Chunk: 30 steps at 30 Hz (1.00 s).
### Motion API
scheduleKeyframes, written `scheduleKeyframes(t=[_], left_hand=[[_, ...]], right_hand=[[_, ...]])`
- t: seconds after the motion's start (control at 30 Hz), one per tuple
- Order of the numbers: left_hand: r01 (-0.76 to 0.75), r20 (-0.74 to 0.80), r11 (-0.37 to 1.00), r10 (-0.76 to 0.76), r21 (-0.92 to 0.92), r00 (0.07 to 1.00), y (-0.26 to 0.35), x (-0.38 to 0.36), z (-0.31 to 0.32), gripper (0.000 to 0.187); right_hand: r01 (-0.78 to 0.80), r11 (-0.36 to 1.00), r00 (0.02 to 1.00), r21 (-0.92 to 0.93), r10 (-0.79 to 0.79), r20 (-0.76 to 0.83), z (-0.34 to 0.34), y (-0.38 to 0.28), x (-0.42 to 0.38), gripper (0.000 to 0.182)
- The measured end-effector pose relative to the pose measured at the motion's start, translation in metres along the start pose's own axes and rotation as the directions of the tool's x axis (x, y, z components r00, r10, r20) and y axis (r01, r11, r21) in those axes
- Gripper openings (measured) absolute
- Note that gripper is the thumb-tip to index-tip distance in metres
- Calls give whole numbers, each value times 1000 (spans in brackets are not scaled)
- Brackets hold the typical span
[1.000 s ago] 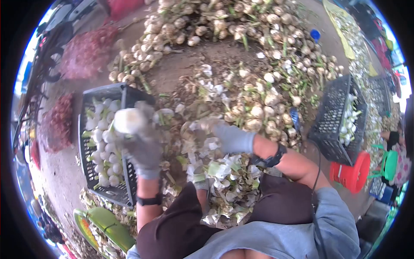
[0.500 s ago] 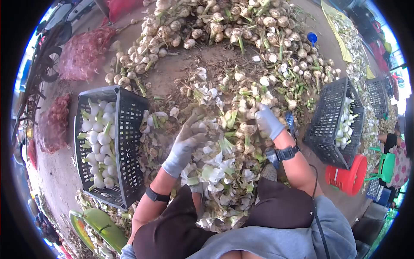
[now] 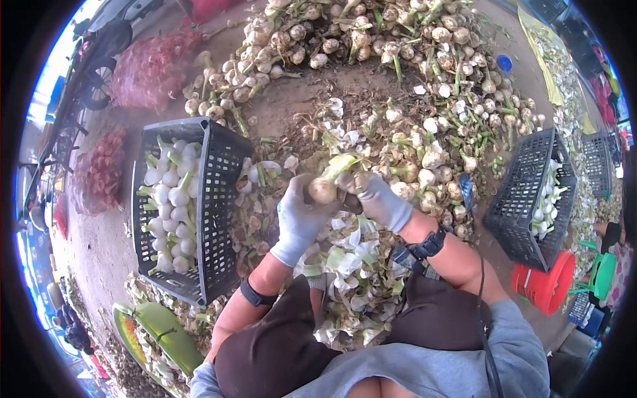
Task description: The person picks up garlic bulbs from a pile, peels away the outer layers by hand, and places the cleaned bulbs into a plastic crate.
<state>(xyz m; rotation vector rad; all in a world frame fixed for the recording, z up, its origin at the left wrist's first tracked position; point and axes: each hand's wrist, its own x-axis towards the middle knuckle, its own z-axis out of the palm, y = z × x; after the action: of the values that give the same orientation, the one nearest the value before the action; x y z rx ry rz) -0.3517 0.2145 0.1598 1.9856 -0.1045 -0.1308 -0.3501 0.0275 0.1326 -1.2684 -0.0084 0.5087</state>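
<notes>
In the middle of the head view my gloved left hand (image 3: 302, 219) is closed around a garlic bulb (image 3: 323, 191), its roundish side showing between thumb and fingers. My gloved right hand (image 3: 379, 202) meets it from the right, fingers pinched at the bulb's greenish leaves and stem (image 3: 345, 164). Below both hands, loose peeled garlic skins (image 3: 352, 259) cover the ground between my knees. Unpeeled garlic bulbs (image 3: 424, 174) lie just right of my right hand.
A black crate (image 3: 219, 205) of white peeled garlic stands at left, another black crate (image 3: 514, 196) at right. A large garlic heap (image 3: 371, 33) lies ahead. Red mesh sacks (image 3: 156, 69) sit far left, a red bucket (image 3: 544, 282) and green stool (image 3: 600, 275) at right.
My hands have come together. The right hand has brought a garlic bulb from the pile to the left hand, which was open and now grips it. The view has shifted slightly.
</notes>
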Motion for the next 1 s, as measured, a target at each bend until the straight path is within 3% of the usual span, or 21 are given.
scheduleKeyframes(t=[0.03, 0.17, 0.27, 0.33, 0.4, 0.43, 0.47, 0.5, 0.53, 0.57, 0.6, 0.63, 0.67, 0.7, 0.73, 0.8, 0.87, 0.9, 0.93, 0.97, 1.0], left_hand=[[-66, -55, 995, 70, 80, 996, -2, 1, 5, 60], [-110, -31, 976, 117, 190, 993, -12, 0, 0, 59], [-163, -63, 980, 171, 115, 983, -19, -3, -4, 57], [150, 73, 987, -146, -54, 987, -2, -3, -16, 55], [79, 114, 970, -54, -228, 992, -40, 1, -20, 53], [371, 418, 697, -112, -614, 902, -39, 6, -24, 52], [652, 671, 229, 5, -723, 742, -38, 11, -25, 54], [711, 716, 129, -15, -691, 698, -35, 13, -23, 62], [711, 715, 129, -16, -692, 699, -28, 10, -21, 62], [680, 674, 101, -90, -727, 734, -22, 8, -19, 57], [644, 627, 76, -164, -762, 761, -19, 8, -17, 53], [644, 627, 75, -164, -762, 761, -21, 7, -15, 53], [610, 592, 379, -179, -696, 786, -27, 6, -13, 51], [521, 554, 647, -178, -556, 813, -31, 6, -12, 49], [521, 554, 649, -178, -555, 813, -32, 4, -10, 49], [243, 250, 795, -119, -556, 961, -32, 2, -8, 40], [536, 531, 393, -132, -747, 837, -41, 15, -24, 51], [477, 395, 371, -276, -797, 876, -47, 19, -19, 55], [477, 395, 369, -277, -798, 876, -41, 16, -19, 55], [217, 123, 738, -180, -639, 976, -35, 14, -20, 50], [-61, -97, 949, 32, -309, 995, -28, 13, -23, 44]], right_hand=[[25, 996, 994, -81, -34, -108, 13, 2, 3, 42], [-19, 999, 997, -44, 16, -79, 24, -9, 0, 54], [89, 996, 994, -11, -90, -56, 14, 4, 2, 48], [-149, 988, 978, -48, 154, 140, -8, 15, 7, 37], [-142, 977, 985, -162, 156, 78, -5, 8, 5, 34], [-140, 952, 989, -273, 150, 16, -4, 6, 4, 30], [-140, 952, 989, -272, 150, 16, -7, 9, 6, 30], [246, 748, 955, -616, -294, 25, -13, 17, 10, 27], [472, 290, 739, -832, -645, 195, -13, 20, 14, 25], [440, 548, 812, -712, -581, 55, -9, 25, 17, 17], [442, 545, 811, -713, -582, 58, -11, 26, 16, 17], [296, 907, 948, -300, -318, -25, -5, 9, 9, 16], [10, 982, 999, 189, -19, 42, 1, 0, 5, 15], [248, 968, 965, -32, -250, -78, 10, 13, 17, 14], [250, 968, 965, -31, -252, -78, 5, 17, 19, 14], [221, 954, 975, -205, -211, 70, -8, 22, 22, 14], [314, 936, 948, -161, -301, 102, 7, -8, 12, 13], [73, 969, 994, 236, -91, 68, 10, -11, 8, 14], [-166, 790, 986, 590, 119, 119, 11, -12, 5, 15], [44, 961, 997, 272, -59, 46, 12, -2, 9, 14], [49, 962, 997, 269, -63, 44, 8, 5, 12, 14]])
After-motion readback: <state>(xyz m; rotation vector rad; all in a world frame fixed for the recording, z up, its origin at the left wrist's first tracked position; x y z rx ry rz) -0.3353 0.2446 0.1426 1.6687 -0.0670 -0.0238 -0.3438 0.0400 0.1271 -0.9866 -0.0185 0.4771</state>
